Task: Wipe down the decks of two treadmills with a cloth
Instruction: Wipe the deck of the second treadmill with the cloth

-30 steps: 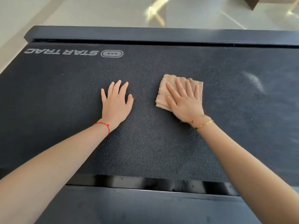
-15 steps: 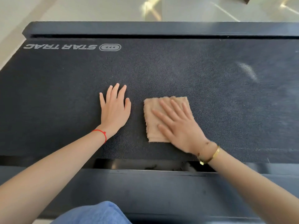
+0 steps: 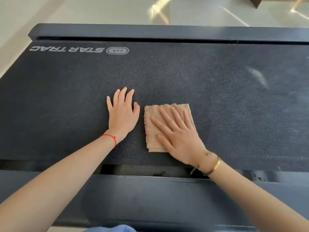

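A strip of blue fabric (image 3: 110, 228) shows at the bottom edge, nearest the person. Beyond it runs the near side rail (image 3: 150, 198) of the treadmill, dark and smooth. A narrow gap separates this rail from the belt (image 3: 217, 91), the landmark for all positions below.

Both forearms cross the near rail and reach onto the belt. The right wrist carries a gold bracelet (image 3: 215, 166) above the belt's near edge. The right hand (image 3: 180, 138) lies flat on a tan folded cloth (image 3: 153, 129), fingers straight and slightly spread, pressing the cloth against the belt. The cloth sits near the belt's near edge, about mid-width in the view.

The left wrist bears a red string (image 3: 110, 138). The left hand (image 3: 122, 114) rests palm-down directly on the belt, just beside the cloth but apart from it, fingers straight and close together, thumb out.

Farther on, a white logo (image 3: 80, 50) is printed at the belt's far left. The far rail (image 3: 167, 31) borders the belt, with pale floor (image 3: 83, 10) beyond.
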The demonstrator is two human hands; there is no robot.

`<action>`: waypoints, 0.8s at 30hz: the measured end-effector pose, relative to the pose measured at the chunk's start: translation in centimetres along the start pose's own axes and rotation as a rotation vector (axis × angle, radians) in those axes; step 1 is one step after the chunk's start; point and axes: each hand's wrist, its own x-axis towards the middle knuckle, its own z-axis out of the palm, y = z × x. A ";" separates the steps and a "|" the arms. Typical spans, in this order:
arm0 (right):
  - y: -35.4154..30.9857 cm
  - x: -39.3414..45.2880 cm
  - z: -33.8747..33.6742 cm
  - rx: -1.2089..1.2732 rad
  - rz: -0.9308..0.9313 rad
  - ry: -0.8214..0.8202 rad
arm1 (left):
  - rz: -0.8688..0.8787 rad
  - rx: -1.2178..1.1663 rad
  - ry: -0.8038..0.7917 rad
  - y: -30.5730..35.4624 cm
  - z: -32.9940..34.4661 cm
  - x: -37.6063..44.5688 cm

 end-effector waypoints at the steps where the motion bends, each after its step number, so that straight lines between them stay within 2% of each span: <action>1: 0.0 -0.7 0.1 0.012 -0.012 -0.002 | 0.006 0.006 -0.001 -0.1 0.0 0.0; 4: 2.3 -1.0 -0.1 0.013 0.068 0.015 | 0.017 0.025 -0.015 -0.1 0.1 0.0; 9: 7.9 4.1 -1.2 0.024 0.464 0.023 | 0.014 0.040 -0.041 -0.1 0.2 0.0; 11: 8.1 5.4 -1.4 0.031 0.518 0.008 | 0.016 0.035 -0.045 0.0 0.3 0.1; 20: 0.3 -3.6 -0.5 0.041 0.150 -0.030 | 0.166 -0.030 -0.066 3.2 0.7 1.3; 22: 0.7 -5.9 -0.4 0.037 0.137 -0.041 | 0.201 -0.049 -0.084 4.4 0.7 1.6; 24: 2.4 -7.0 -0.7 0.027 0.202 -0.040 | 0.222 -0.067 -0.107 5.4 0.7 1.7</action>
